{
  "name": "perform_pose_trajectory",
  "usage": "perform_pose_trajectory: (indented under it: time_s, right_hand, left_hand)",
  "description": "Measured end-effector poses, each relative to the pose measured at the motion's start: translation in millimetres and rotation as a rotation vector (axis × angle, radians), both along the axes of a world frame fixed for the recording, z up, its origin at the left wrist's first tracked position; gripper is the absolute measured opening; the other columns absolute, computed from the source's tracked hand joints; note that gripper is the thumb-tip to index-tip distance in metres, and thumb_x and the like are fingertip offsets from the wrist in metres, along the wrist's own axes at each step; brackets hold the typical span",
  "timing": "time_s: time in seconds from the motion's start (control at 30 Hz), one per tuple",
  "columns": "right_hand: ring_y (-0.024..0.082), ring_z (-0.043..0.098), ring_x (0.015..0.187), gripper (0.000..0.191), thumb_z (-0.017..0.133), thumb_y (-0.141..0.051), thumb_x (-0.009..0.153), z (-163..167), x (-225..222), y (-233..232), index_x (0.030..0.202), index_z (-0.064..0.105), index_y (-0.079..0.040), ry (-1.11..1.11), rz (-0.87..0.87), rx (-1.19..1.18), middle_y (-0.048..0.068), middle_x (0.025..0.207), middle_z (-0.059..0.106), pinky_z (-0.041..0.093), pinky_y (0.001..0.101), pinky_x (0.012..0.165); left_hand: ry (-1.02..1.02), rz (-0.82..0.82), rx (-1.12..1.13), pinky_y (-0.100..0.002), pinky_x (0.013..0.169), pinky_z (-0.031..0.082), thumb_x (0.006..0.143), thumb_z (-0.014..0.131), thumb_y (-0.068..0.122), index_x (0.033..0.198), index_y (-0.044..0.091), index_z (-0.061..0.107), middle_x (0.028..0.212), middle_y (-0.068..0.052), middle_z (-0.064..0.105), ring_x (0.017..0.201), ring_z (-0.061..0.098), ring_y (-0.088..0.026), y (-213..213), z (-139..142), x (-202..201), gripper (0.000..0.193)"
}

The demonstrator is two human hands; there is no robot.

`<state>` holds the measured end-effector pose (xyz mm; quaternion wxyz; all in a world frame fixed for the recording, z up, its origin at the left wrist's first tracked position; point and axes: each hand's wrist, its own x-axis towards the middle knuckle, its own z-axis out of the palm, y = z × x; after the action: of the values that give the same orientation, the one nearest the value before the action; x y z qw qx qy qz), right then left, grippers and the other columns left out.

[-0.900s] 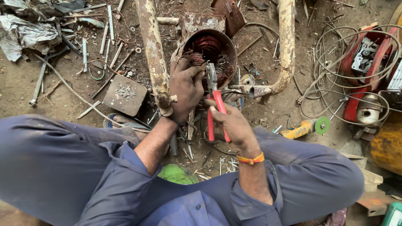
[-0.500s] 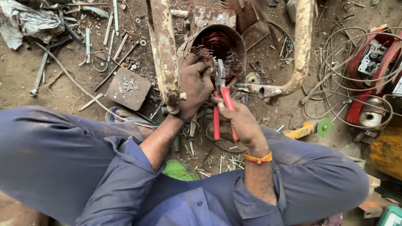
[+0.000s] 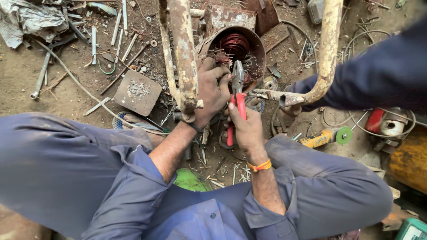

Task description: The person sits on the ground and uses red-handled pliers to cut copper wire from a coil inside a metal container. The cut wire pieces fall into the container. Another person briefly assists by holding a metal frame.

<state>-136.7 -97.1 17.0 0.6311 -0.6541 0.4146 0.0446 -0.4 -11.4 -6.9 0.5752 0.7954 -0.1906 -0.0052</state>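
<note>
Pliers [image 3: 237, 100] with red handles sit in our right hand [image 3: 246, 129], just past our knees, and their metal nose pokes up to the rim of the round motor shell [image 3: 258, 49]. We start close in: our blue trousers [image 3: 53, 169] fill the bottom of the view, with our legs bent out to both sides, and a bit of green [image 3: 189, 180] shows on the ground between them. Our right hand is closed tight around the red handles, and an orange band [image 3: 260, 166] goes round that wrist. Our left hand [image 3: 213, 91] is just beside it, closed on the near edge of the motor shell, with the fingers curled over the rim by the loose wire. Inside the shell we see shiny red-brown copper wire [image 3: 233, 44] wound in rings, and some strands stick out at the rim. A rusty, pale pipe frame [image 3: 184, 58] stands on both sides of the shell, and our left wrist is touching its left leg. To the right, near our knee, a small yellow grinder [image 3: 322, 138] with a green disc lies on the dirt. Another person's dark blue sleeve [image 3: 382, 75] reaches in from the right. Farther off on the left, a flat square plate [image 3: 137, 92] and many thin metal rods [image 3: 94, 38] lie on the sandy ground [image 3: 26, 80].
</note>
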Motion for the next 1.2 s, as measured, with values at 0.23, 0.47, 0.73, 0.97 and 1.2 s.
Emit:
perform_pose_trajectory:
  time_s: [0.23,0.47,0.73,0.97,1.2]
  right_hand:
    - [0.011,0.061,0.058,0.027,0.066,-0.026,0.102,-5,-12,7,0.097,0.070,0.000,-0.108,-0.111,0.093,0.002,0.077,0.066,0.052,0.0274,0.054]
    - [0.017,0.073,0.105,0.048,0.062,-0.010,0.087,94,-24,-10,0.135,0.059,-0.002,-0.120,-0.097,0.473,0.007,0.116,0.073,0.059,0.0369,0.093]
    - [0.018,0.069,0.110,0.041,0.064,-0.010,0.095,113,-36,-31,0.133,0.066,0.005,-0.104,0.115,0.071,0.012,0.117,0.073,0.052,0.0341,0.101]
    - [0.012,0.070,0.102,0.038,0.065,-0.012,0.094,74,-58,-29,0.130,0.068,0.002,0.028,0.208,0.249,0.006,0.106,0.078,0.052,0.0260,0.095]
    - [0.006,0.059,0.081,0.040,0.067,-0.015,0.095,62,-51,-16,0.132,0.070,-0.002,0.078,0.209,0.194,-0.003,0.090,0.067,0.049,0.0223,0.073]
  left_hand:
    - [-0.021,-0.051,0.041,-0.047,0.086,0.044,0.082,0.070,0.004,0.081,0.004,0.066,0.094,-0.015,0.057,0.097,0.054,-0.035,7,11,-11,0.004]
    - [-0.085,-0.108,0.080,-0.047,0.089,0.047,0.079,0.060,-0.003,0.106,-0.004,0.066,0.101,-0.019,0.058,0.101,0.054,-0.034,17,11,-23,0.028]
    - [-0.117,-0.103,0.260,-0.044,0.080,0.050,0.092,0.069,-0.004,0.101,0.001,0.075,0.101,-0.017,0.064,0.097,0.056,-0.031,7,-7,-21,0.012]
    - [-0.062,-0.076,0.121,-0.042,0.083,0.051,0.087,0.071,0.000,0.097,0.003,0.077,0.097,-0.013,0.066,0.099,0.058,-0.030,8,19,-19,0.013]
    - [-0.012,-0.046,0.131,-0.043,0.083,0.052,0.093,0.070,0.001,0.102,0.004,0.076,0.098,-0.013,0.068,0.096,0.063,-0.029,-1,27,-11,0.010]
